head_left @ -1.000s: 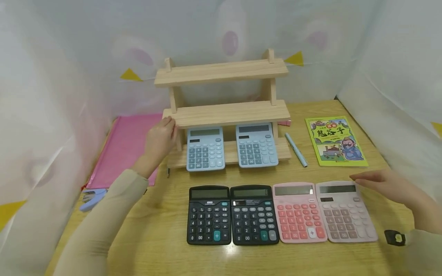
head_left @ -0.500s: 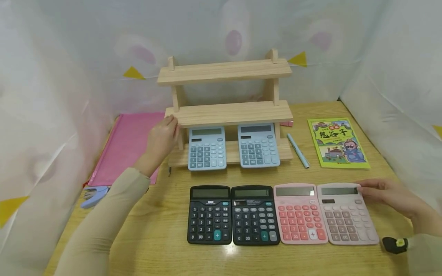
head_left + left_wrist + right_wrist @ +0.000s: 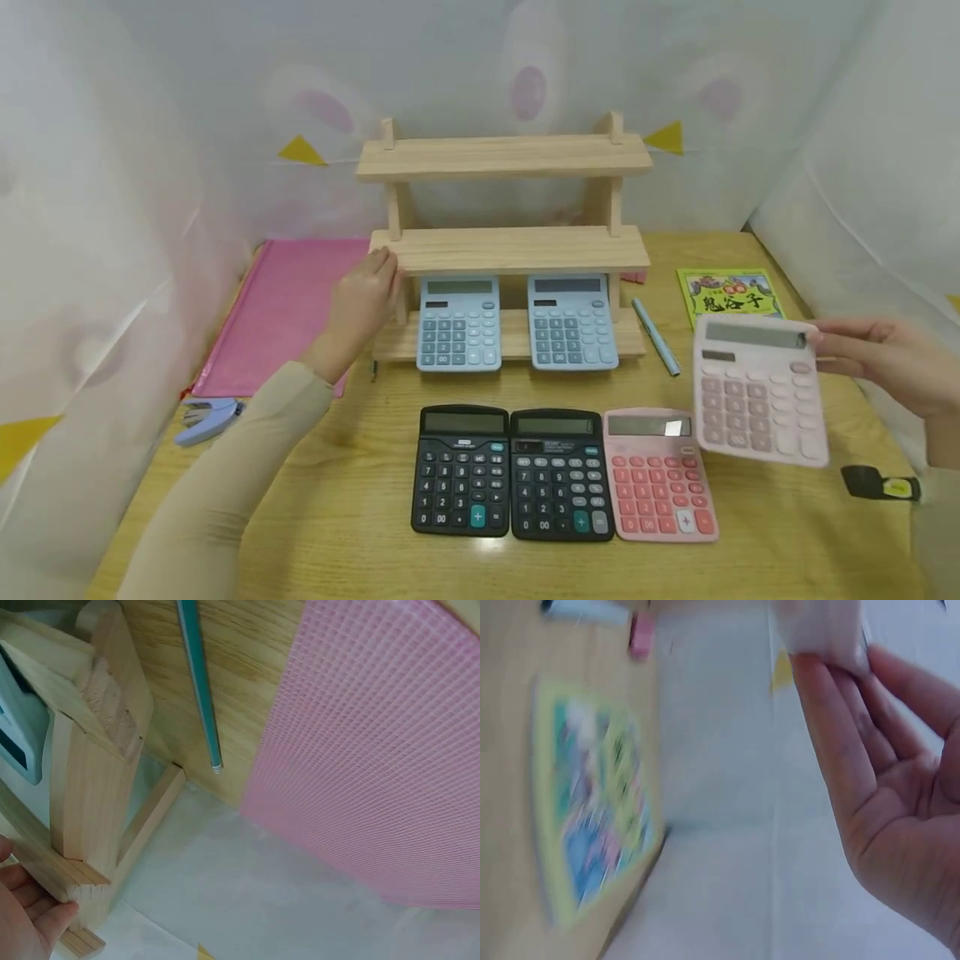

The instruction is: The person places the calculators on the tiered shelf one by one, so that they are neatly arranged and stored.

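Note:
My right hand [image 3: 888, 358] pinches a pale pink calculator [image 3: 757, 400] by its upper right edge, thumb on the front, holding it up above the table. In the right wrist view only a blurred end of this calculator [image 3: 821, 630] shows between thumb and fingers. My left hand [image 3: 363, 304] grips the left end of the middle board of a wooden shelf [image 3: 510, 250]; the left wrist view has its fingers [image 3: 45, 915] around the board's end. Two light blue calculators, a left one [image 3: 459, 325] and a right one [image 3: 572, 323], lean on the lowest board.
In a row on the table lie two black calculators [image 3: 461, 471] [image 3: 561, 475] and a pink calculator [image 3: 660, 475]. A light blue pen [image 3: 656, 337] and a green book [image 3: 727, 292] lie right of the shelf. A pink mesh pouch [image 3: 292, 308] and blue stapler-like tool [image 3: 210, 419] lie left.
My right hand has taken hold of the pale pink calculator at the row's right end and lifted it up and away from the table. My left hand stays on the shelf.

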